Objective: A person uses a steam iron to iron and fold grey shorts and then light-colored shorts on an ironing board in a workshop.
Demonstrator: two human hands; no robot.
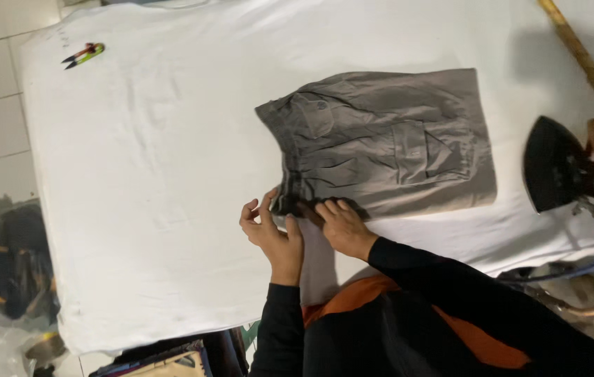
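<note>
A pair of grey cargo shorts lies flat on the white padded table, right of its middle, with the waistband toward the left and a flap pocket showing on the upper face. The person's left hand pinches the near corner of the waistband, fingers curled on the cloth, while the right hand presses flat, fingers spread, on the near edge just beside it. The hands sit close together but apart. The shorts look light and limp, a woven cloth that creases and slides easily on the cover; the doubled waistband and hems seem the firmest places to grip. An iron stands at the right edge, thread snips at the far left.
</note>
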